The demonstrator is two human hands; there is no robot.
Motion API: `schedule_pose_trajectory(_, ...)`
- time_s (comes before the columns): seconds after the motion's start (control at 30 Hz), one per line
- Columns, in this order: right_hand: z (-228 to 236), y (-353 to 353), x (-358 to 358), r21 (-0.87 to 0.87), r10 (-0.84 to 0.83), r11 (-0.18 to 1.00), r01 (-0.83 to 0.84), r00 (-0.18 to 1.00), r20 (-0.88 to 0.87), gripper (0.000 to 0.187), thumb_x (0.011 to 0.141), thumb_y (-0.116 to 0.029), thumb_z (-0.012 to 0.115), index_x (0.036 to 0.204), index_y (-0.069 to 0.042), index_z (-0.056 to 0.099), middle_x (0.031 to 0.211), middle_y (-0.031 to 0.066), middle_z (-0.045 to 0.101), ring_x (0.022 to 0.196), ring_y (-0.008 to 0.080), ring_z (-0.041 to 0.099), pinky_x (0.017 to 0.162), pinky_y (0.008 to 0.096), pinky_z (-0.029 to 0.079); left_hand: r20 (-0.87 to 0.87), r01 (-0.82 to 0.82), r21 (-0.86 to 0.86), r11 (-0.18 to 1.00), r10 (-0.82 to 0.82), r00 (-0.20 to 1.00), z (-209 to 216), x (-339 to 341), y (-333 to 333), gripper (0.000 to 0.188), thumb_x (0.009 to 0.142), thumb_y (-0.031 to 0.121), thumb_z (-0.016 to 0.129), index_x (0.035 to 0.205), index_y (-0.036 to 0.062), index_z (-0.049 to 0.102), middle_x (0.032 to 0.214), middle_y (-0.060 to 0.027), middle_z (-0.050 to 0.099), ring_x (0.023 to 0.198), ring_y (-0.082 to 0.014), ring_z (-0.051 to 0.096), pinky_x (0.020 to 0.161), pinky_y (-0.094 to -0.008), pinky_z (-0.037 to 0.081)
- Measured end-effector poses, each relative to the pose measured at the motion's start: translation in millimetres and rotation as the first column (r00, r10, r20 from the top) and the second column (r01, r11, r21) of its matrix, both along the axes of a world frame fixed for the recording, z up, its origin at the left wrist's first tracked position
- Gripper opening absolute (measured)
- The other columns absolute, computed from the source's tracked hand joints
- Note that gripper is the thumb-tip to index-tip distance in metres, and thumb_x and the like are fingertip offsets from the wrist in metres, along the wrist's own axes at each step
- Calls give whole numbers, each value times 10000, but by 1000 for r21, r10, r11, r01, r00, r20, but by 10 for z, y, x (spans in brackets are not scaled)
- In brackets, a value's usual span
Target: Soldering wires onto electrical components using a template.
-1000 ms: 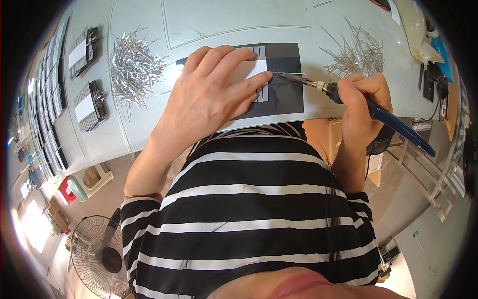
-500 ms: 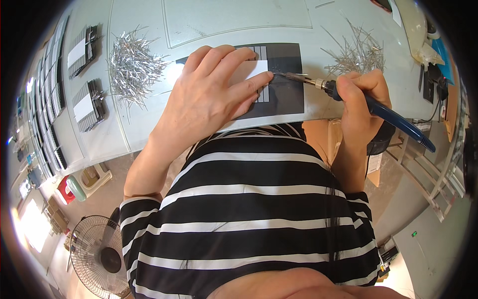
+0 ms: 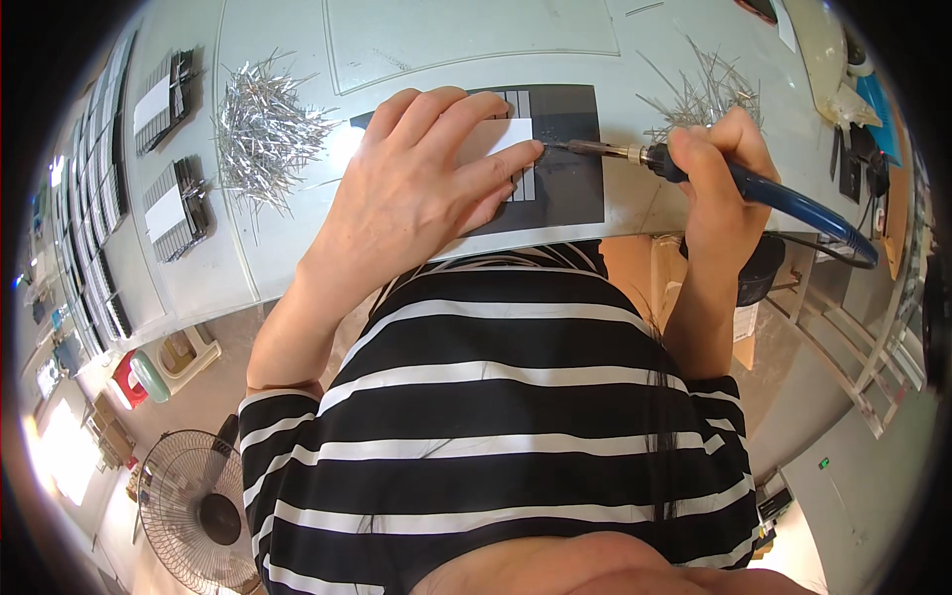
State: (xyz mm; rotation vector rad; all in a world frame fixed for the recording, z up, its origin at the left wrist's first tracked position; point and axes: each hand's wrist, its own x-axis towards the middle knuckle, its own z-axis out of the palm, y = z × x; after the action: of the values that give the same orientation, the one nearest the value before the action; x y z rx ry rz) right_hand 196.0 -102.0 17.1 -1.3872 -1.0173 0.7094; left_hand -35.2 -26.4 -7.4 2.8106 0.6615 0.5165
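Along the tabletop's (image 3: 288, 260) left edge lie rows of dark and silver panels (image 3: 94, 203); inboard of them sit two banded bundles (image 3: 177, 210), one nearer the far edge, one nearer the near edge, followed by a loose pile of silver strips (image 3: 268, 134). At the middle of the near edge, the left hand (image 3: 421, 174) is palm down, fingers loosely spread, pressing on a grey-striped piece (image 3: 524, 181) and its white card (image 3: 508, 132), both on a dark mat (image 3: 573, 193). Its index fingertip is unmoved since the earlier frames. Just right of that fingertip is the tip of a soldering iron (image 3: 607, 150); contact with the mat cannot be confirmed. The right hand (image 3: 722, 178) is closed around the iron's handle. The principal change is here: the hand has shifted slightly toward the far edge and the handle lies at a flatter angle, which suggests a repositioned tip at the held spot. The bright strip protruding past the fingertip one second ago is no longer discernible. Toward the right edge, a second silver pile (image 3: 709, 104) remains in place.
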Motion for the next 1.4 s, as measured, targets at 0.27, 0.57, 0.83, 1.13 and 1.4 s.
schedule_pose_trajectory(0.27, -82, -9, 76, -58, -10, 998, 5, 996, -91, 312, 818, -48, 697, 630, -76, 450, 567, -74, 415, 539, -4, 338, 497, 200, 241, 13, 5, 1, 1000, -5, 1000, 3, 2, -4, 492, 750, 156, 765, 1223, 258, 669, 1251, -27, 573, 1096, -277, 543, 911, -415, 451)
schedule_pose_trajectory(0.57, -64, -34, 37, -24, -18, 1000, 15, 990, -140, 279, 816, -50, 698, 649, -74, 476, 552, -57, 435, 511, 10, 355, 489, 207, 250, 27, 23, 4, 1000, -23, 999, -7, -3, 16, 490, 754, 156, 766, 1226, 239, 662, 1251, -33, 573, 1098, -276, 544, 914, -413, 449)
schedule_pose_trajectory(0.83, -91, -29, 25, -35, -15, 999, 13, 997, -80, 282, 814, -47, 706, 647, -75, 480, 579, -60, 452, 545, 9, 368, 508, 206, 258, 75, 10, -19, 1000, -9, 997, -19, 7, 14, 471, 762, 167, 769, 1213, 126, 639, 1235, -45, 590, 1096, -270, 555, 927, -411, 453)
schedule_pose_trajectory(1.13, -58, -22, 23, 21, 42, 999, -41, 998, -43, 279, 798, -3, 714, 655, -64, 482, 600, -60, 436, 563, 9, 358, 518, 196, 270, 78, 8, -38, 999, -5, 997, -3, 26, 12, 455, 757, 165, 771, 1185, 101, 633, 1226, -45, 595, 1090, -271, 554, 931, -409, 455)
schedule_pose_trajectory(1.4, -127, -55, 100, -6, -37, 999, 37, 986, -162, 232, 846, -33, 657, 693, -47, 482, 590, -31, 456, 514, 26, 368, 477, 203, 253, 87, 10, -38, 999, -6, 996, -24, 12, 37, 441, 767, 165, 762, 1185, 104, 636, 1221, -44, 595, 1085, -275, 552, 929, -409, 454)
